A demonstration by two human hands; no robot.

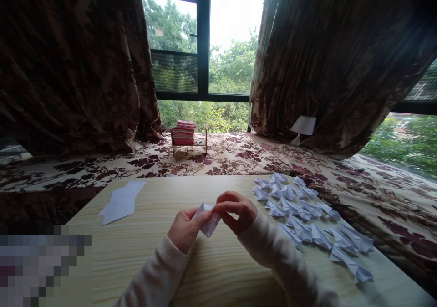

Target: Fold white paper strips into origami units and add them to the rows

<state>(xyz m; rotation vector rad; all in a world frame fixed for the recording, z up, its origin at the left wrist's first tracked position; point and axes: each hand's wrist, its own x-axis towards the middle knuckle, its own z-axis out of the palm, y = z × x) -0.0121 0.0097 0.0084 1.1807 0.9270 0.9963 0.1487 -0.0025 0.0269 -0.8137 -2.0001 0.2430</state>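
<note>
Over the middle of a light wooden table (211,275), my left hand (184,230) and my right hand (239,212) hold a small folded piece of white paper (207,219) between them. Both hands pinch it with closed fingers, thumbs on top. To the right lie several finished folded white paper shapes (307,220) in rows. A stack of flat white paper sheets (121,201) lies at the table's left.
Behind the table, a floral cloth (239,154) covers a ledge holding a tiny toy chair with striped cushions (186,136) and a small white lamp (302,128). Dark floral curtains (68,61) flank the window. A blurred patch covers the lower left corner.
</note>
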